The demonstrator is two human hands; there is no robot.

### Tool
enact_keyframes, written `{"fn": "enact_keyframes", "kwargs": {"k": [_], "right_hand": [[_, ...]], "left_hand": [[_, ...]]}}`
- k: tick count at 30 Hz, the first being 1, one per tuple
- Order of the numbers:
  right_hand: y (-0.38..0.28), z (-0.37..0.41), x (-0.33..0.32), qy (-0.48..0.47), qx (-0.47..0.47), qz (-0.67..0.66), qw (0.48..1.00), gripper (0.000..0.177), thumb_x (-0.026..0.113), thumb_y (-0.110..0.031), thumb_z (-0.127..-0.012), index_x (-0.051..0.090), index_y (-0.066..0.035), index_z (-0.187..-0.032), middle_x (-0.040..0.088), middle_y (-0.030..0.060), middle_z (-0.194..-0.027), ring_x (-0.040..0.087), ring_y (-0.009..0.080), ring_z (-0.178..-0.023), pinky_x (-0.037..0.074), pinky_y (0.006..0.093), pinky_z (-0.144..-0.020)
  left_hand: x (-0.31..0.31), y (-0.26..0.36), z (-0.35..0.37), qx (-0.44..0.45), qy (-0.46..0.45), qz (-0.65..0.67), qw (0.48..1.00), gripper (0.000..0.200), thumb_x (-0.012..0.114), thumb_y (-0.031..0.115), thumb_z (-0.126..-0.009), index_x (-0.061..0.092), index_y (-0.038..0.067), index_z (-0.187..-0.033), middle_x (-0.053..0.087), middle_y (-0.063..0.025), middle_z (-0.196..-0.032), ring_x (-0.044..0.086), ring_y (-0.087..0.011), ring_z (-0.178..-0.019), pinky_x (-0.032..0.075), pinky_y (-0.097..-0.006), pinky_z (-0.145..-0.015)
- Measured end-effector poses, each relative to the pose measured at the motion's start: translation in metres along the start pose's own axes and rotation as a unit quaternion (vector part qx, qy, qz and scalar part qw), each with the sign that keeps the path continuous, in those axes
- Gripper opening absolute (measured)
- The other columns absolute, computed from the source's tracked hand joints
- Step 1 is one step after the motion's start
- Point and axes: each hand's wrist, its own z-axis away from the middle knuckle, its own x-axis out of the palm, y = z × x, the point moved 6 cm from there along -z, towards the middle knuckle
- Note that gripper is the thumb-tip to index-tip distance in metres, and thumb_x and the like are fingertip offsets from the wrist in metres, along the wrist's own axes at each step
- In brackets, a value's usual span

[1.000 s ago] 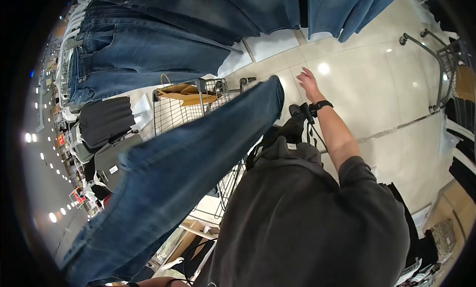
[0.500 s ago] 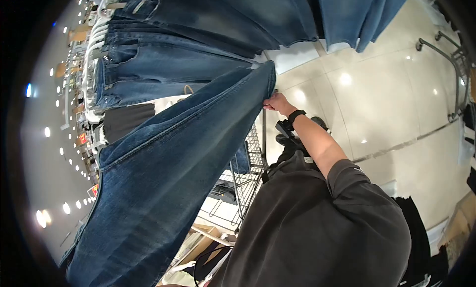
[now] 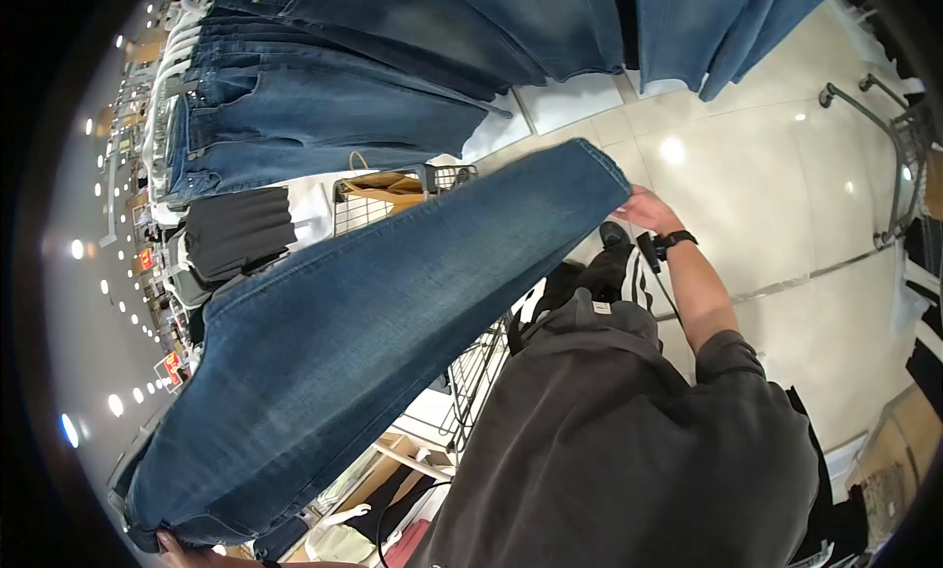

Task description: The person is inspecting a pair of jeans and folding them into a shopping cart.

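Note:
A pair of blue denim jeans (image 3: 383,303) stretches diagonally across the middle, in front of my body. My right hand (image 3: 650,211), with a black band on the wrist, pinches the leg hem at the upper right end. At the lower left, my left hand (image 3: 177,550) is partly in view, its fingers closed on the waist end of the jeans. The leg between my hands lies fairly flat and taut, with faded patches showing. My dark grey shirt (image 3: 629,450) fills the lower right.
Several blue jeans (image 3: 334,107) hang on white hangers (image 3: 175,62) along the upper left. Dark grey garments (image 3: 236,229) hang below them. A wire cart (image 3: 476,372) stands partly behind the held jeans, near a brown paper bag (image 3: 388,188). Another wheeled cart (image 3: 889,141) is at the right.
My right hand has moved right with the hem, drawing the leg straighter and flatter. My left hand has come into view at the lower left. More of the cart and paper bag shows.

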Motion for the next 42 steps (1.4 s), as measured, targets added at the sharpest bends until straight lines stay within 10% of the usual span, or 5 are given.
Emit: {"fn": "enact_keyframes", "kwargs": {"k": [9,10,18,28,42], "right_hand": [[-0.003,0.063,-0.069,-0.188,-0.158,-0.255,0.935,0.016,0.051,-0.004,-0.089,0.062,0.001,-0.099,0.067,0.0124,-0.099,0.065,0.0216,-0.093,0.052,0.0357,-0.089],[-0.002,0.078,-0.069,0.031,-0.14,-0.218,0.965,0.02,0.049,-0.008,-0.091,0.062,0.003,-0.1,0.067,0.0146,-0.101,0.064,0.0236,-0.094,0.052,0.036,-0.089],[0.07,0.11,-0.087,0.067,0.159,-0.152,0.973,0.019,0.06,-0.002,-0.088,0.063,0.009,-0.104,0.069,0.0168,-0.094,0.068,0.0196,-0.067,0.058,0.0313,-0.056],[0.022,0.183,-0.024,-0.171,0.259,0.025,0.95,0.034,0.055,-0.024,-0.092,0.061,0.005,-0.109,0.066,0.022,-0.1,0.067,0.0303,-0.083,0.056,0.0375,-0.077],[0.026,0.184,-0.072,-0.026,0.12,-0.127,0.984,0.041,0.061,-0.018,-0.09,0.053,0.001,-0.126,0.058,0.012,-0.126,0.056,0.0204,-0.115,0.044,0.0373,-0.101]], "left_hand": [[0.124,0.1,0.073,0.28,-0.282,0.068,0.915,0.035,0.069,0.024,-0.079,0.052,-0.005,-0.088,0.057,-0.0199,-0.079,0.064,-0.0341,-0.066,0.053,-0.0394,-0.055],[0.133,0.111,0.081,0.304,-0.312,0.078,0.897,0.035,0.069,0.024,-0.079,0.051,-0.005,-0.088,0.057,-0.0199,-0.079,0.064,-0.0341,-0.066,0.053,-0.0393,-0.055],[0.175,0.154,0.118,0.385,-0.446,0.12,0.799,0.035,0.069,0.023,-0.079,0.051,-0.005,-0.088,0.057,-0.0197,-0.079,0.064,-0.0341,-0.066,0.052,-0.0391,-0.054],[0.189,0.174,0.129,0.419,-0.498,0.144,0.746,0.034,0.069,0.022,-0.079,0.051,-0.005,-0.087,0.057,-0.0194,-0.078,0.064,-0.0341,-0.066,0.052,-0.0388,-0.054],[0.183,0.183,0.14,0.448,-0.523,0.151,0.709,0.032,0.068,0.021,-0.079,0.051,-0.005,-0.086,0.057,-0.019,-0.078,0.064,-0.0342,-0.065,0.052,-0.0384,-0.053]]}}
